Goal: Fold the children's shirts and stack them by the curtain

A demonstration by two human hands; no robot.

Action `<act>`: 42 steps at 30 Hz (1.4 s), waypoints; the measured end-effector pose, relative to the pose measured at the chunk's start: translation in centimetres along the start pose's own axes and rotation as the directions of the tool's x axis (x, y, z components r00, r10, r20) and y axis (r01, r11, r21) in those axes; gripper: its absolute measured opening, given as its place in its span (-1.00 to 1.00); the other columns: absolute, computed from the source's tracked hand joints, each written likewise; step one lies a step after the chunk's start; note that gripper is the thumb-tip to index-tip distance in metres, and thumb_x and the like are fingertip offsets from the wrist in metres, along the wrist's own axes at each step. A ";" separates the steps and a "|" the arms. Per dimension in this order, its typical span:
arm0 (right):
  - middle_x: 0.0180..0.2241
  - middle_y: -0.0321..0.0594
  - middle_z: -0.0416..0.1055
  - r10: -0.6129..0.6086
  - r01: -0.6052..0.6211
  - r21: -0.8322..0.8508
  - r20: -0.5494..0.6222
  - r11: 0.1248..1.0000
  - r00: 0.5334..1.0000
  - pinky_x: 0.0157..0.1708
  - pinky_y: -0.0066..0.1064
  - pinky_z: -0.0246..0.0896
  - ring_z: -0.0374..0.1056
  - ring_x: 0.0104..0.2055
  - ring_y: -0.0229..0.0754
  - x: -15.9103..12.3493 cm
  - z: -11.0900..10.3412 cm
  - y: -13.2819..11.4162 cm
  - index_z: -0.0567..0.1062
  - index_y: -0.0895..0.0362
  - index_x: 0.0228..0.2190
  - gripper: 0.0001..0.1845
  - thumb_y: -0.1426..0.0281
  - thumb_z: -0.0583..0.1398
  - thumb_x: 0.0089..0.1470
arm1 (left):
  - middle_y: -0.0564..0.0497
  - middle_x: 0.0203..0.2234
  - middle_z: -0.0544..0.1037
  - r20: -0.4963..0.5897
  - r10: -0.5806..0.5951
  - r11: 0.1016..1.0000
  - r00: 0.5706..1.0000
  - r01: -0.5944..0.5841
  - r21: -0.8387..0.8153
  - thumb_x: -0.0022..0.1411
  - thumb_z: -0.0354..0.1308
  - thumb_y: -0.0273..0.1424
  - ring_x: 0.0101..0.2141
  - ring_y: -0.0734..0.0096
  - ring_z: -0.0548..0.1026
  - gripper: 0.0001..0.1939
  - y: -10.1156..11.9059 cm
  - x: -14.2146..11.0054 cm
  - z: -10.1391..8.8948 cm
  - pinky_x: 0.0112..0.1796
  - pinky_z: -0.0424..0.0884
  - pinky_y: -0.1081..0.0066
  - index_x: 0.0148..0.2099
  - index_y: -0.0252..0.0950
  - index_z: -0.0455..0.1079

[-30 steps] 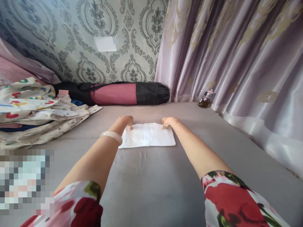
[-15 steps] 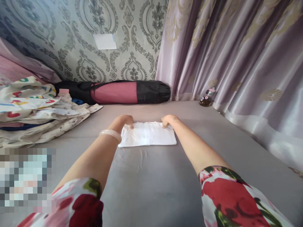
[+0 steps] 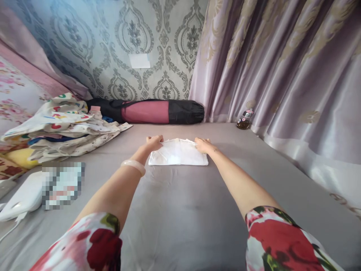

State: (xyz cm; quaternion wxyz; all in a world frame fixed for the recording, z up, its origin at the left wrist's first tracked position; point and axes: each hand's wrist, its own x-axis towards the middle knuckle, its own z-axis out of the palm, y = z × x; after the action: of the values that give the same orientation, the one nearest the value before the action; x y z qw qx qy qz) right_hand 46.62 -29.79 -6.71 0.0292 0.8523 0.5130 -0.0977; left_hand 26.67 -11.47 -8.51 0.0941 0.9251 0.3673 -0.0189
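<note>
A folded white cloth [image 3: 177, 154], perhaps a garment, lies on the grey bed sheet [image 3: 180, 210] with its straight folded edge towards me. At its far left corner my left hand [image 3: 155, 142] is closed, pinching the cloth's upper edge. My right hand [image 3: 203, 145] grips the far right corner in the same way, fingers curled over it. Between the two hands the far edge is slightly raised and bowed. A pale bangle [image 3: 134, 166] circles my left wrist.
Crumpled patterned clothes [image 3: 67, 124] are piled at the left. Nearer me lie a white power bank [image 3: 26, 195] with a cable and a blurred-out item [image 3: 63, 186]. A rolled mat in a bag [image 3: 145, 111] lies along the wall; a bottle [image 3: 244, 119] stands by the curtain [image 3: 267, 67].
Both hands have shifted their grip on the far edge, which is now lifted and bowed. The view has turned a little left, bringing the power bank into sight.
</note>
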 end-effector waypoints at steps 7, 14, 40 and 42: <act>0.07 -0.09 0.44 -0.040 0.044 0.030 -0.124 0.999 0.991 0.05 -0.23 0.05 0.31 0.13 -0.02 -0.9 -3.6 0.8 0.40 0.09 -0.02 -0.72 0.41 0.13 0.22 | -0.01 -0.04 0.57 -0.098 0.025 0.997 0.995 -0.032 -0.076 0.15 0.11 -0.37 0.04 0.16 0.44 -0.63 -0.2 -0.7 -4.3 0.08 0.12 0.17 0.03 -0.16 0.41; -0.07 -0.07 0.49 -0.130 0.164 0.035 -0.460 0.986 0.878 0.02 -0.21 0.00 0.32 0.02 0.01 -0.7 -5.0 1.6 0.42 0.11 -0.12 -0.77 0.48 0.07 0.20 | -0.04 -0.09 0.61 -0.457 0.035 0.996 0.889 -0.068 -0.056 0.22 0.01 -0.41 0.00 0.12 0.44 -0.68 0.0 -0.9 -5.7 0.07 0.09 0.11 -0.04 -0.16 0.49; -0.16 -0.07 0.47 -0.427 0.400 -0.154 -0.409 0.903 0.807 0.09 -0.28 -0.03 0.26 -0.06 -0.06 -7.4 4.6 1.3 0.46 0.17 -0.15 -0.64 0.64 -0.03 0.14 | -0.10 -0.11 0.60 -0.386 0.313 0.942 0.868 -0.334 0.012 0.14 -0.10 -0.54 -0.02 0.20 0.50 -0.61 -3.4 -8.3 4.4 0.18 0.02 -0.03 -0.10 -0.20 0.46; -0.12 -0.06 0.45 -0.434 0.408 -0.149 -0.363 0.901 0.825 0.07 -0.27 -0.01 0.26 -0.05 -0.07 -7.7 5.2 1.4 0.46 0.16 -0.08 -0.58 0.65 -0.04 0.15 | -0.09 -0.11 0.60 -0.335 0.322 0.940 0.886 -0.341 0.002 0.11 -0.11 -0.57 0.00 0.20 0.49 -0.59 -3.4 -8.8 4.7 0.18 0.01 -0.06 -0.11 -0.19 0.46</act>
State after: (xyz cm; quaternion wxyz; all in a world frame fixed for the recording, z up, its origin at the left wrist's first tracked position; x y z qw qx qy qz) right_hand 43.63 -37.96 -10.34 -0.0673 0.7190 0.6865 0.0850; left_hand 18.02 -15.88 -12.74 0.0593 0.9612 0.2146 0.1630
